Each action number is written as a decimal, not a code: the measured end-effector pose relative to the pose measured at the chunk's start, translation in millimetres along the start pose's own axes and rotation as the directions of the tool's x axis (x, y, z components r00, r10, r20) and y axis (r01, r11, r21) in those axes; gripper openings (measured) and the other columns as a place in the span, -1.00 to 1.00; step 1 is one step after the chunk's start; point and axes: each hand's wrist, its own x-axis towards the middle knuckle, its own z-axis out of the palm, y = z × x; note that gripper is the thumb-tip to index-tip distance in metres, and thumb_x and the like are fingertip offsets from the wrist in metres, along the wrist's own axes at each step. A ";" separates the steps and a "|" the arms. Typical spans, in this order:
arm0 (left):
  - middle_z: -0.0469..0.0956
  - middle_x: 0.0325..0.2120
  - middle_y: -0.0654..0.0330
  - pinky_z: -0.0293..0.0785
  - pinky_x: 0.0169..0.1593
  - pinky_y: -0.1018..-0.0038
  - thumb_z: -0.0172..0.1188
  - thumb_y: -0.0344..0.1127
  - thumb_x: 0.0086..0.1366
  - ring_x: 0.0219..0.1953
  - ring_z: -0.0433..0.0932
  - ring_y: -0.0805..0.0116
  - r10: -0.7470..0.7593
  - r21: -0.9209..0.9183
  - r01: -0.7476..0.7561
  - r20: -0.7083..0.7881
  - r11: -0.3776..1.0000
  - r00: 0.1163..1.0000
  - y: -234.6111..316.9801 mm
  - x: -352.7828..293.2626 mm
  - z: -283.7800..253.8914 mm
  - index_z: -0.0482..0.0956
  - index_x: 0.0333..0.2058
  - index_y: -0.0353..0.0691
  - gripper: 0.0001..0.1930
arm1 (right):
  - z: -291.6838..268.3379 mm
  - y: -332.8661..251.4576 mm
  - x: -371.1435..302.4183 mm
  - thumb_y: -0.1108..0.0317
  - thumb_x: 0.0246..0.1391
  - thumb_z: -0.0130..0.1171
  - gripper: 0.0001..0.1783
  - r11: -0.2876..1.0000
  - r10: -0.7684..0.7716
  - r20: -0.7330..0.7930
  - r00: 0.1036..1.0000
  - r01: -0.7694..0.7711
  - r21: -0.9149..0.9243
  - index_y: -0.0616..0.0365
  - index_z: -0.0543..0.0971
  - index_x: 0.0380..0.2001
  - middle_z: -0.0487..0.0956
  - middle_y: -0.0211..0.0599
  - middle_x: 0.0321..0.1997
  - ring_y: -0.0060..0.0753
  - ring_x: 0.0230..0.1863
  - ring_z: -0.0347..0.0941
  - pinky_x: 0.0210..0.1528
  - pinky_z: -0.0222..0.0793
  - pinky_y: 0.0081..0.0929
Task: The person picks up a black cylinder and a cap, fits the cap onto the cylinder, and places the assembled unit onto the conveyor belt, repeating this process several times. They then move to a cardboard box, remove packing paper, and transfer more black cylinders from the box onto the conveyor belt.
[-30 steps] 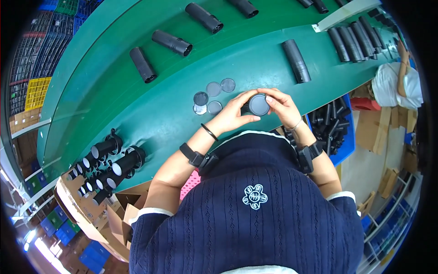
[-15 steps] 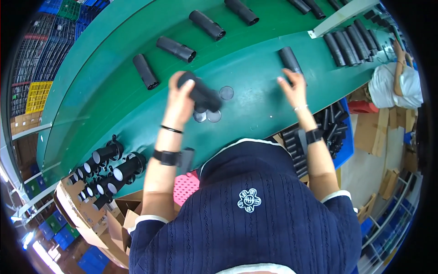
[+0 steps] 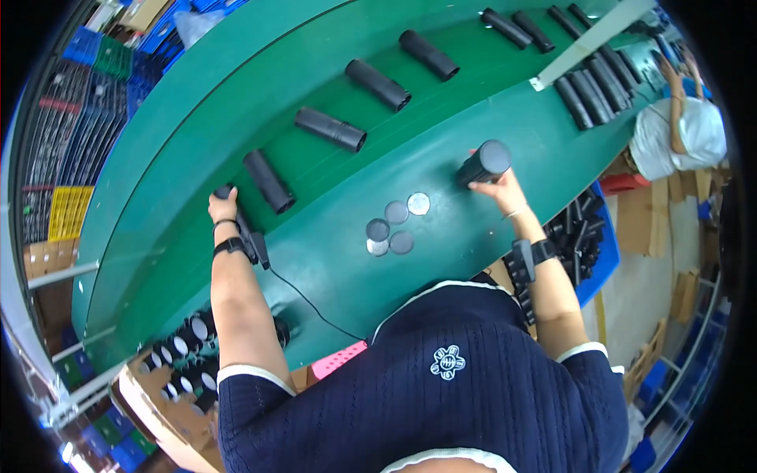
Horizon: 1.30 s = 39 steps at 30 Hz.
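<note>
My left hand (image 3: 222,208) is at the far left on the green belt, its fingers closed over a black tube (image 3: 226,190) that is mostly hidden under the hand and wrist. To the right, my right hand (image 3: 505,191) grips another black tube (image 3: 478,167), tilted above the table so its round dark end faces up. Between the hands, several small round discs lie on the green table (image 3: 331,252). Among them are a dark disc (image 3: 378,229) and a pale, shiny disc (image 3: 419,203), some overlapping.
Several black tubes (image 3: 331,130) lie spaced along the belt. More tubes (image 3: 591,92) lie side by side beyond a metal bar (image 3: 591,47). A blue bin (image 3: 603,260) of black parts stands at right, a carton (image 3: 146,406) with white-ended black tubes at lower left. Another person's arm (image 3: 677,122) shows far right.
My left hand has carried its tube leftward from over the discs to the belt. My right hand, empty before, has picked up the tube lying near it and tilted it up.
</note>
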 end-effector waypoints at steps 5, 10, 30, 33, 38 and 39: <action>0.47 -0.07 -0.19 0.37 0.09 0.15 0.31 0.08 0.01 -0.02 0.46 -0.13 0.051 0.237 -0.029 -0.087 0.971 0.995 66.4 -36.0 -1.7 0.27 0.15 -0.31 -0.17 | 26.2 -24.6 -22.7 0.63 -0.25 0.36 -0.26 0.998 -0.032 0.015 0.999 0.031 0.051 0.09 0.35 0.08 0.43 -0.38 0.11 -0.46 0.13 0.33 0.19 0.25 -0.40; 0.56 -0.26 0.12 0.46 -0.11 0.45 0.28 -0.33 0.12 -0.26 0.54 0.35 0.420 -0.675 -0.316 -0.009 0.667 0.907 168.9 -128.2 -35.6 0.48 -0.07 -0.29 -0.62 | 49.6 -39.2 -28.9 0.47 -0.32 0.46 -0.20 0.995 -0.049 0.053 0.997 0.054 -0.081 0.12 0.36 0.10 0.46 -0.32 0.06 -0.41 0.05 0.39 0.11 0.28 -0.39; 0.35 -0.04 0.02 0.28 0.14 0.29 0.37 -0.29 0.03 0.06 0.35 0.10 0.863 -0.935 -0.054 0.300 0.351 0.407 220.6 -421.1 -8.6 0.21 0.08 -0.26 -0.33 | 42.0 -15.6 -95.3 0.31 0.16 0.10 -0.65 0.942 0.109 0.437 0.893 -0.233 0.241 0.16 0.55 0.00 0.43 -0.52 -0.28 -0.67 -0.28 0.31 -0.33 0.22 -0.70; 0.38 -0.14 -0.03 0.33 0.01 0.26 0.32 -0.26 0.07 -0.04 0.39 0.04 0.839 -0.929 -0.057 0.303 0.366 0.452 219.9 -423.8 -3.3 0.30 -0.01 -0.29 -0.45 | 45.6 -18.3 -97.3 0.36 0.13 0.12 -0.70 0.923 0.101 0.457 0.884 -0.255 0.287 0.18 0.59 -0.06 0.42 -0.49 -0.26 -0.64 -0.27 0.31 -0.31 0.23 -0.68; 0.38 -0.11 -0.04 0.32 0.04 0.26 0.32 -0.27 0.08 -0.02 0.39 0.09 0.768 -0.897 -0.029 0.361 0.442 0.529 213.7 -425.8 1.4 0.29 0.00 -0.30 -0.45 | 57.7 -17.7 -88.7 0.37 0.14 0.09 -0.72 0.971 -0.015 0.415 0.910 -0.086 0.224 0.17 0.61 -0.10 0.40 -0.47 -0.30 -0.64 -0.29 0.31 -0.33 0.24 -0.69; 0.38 -0.11 -0.03 0.31 0.06 0.26 0.32 -0.28 0.08 0.00 0.38 0.13 0.726 -0.905 0.072 0.382 0.420 0.571 210.6 -423.5 5.9 0.29 0.00 -0.30 -0.45 | 64.6 -21.5 -84.5 0.37 0.15 0.07 -0.73 0.982 -0.040 0.387 0.921 -0.034 0.183 0.16 0.63 -0.12 0.40 -0.47 -0.30 -0.64 -0.29 0.31 -0.34 0.24 -0.69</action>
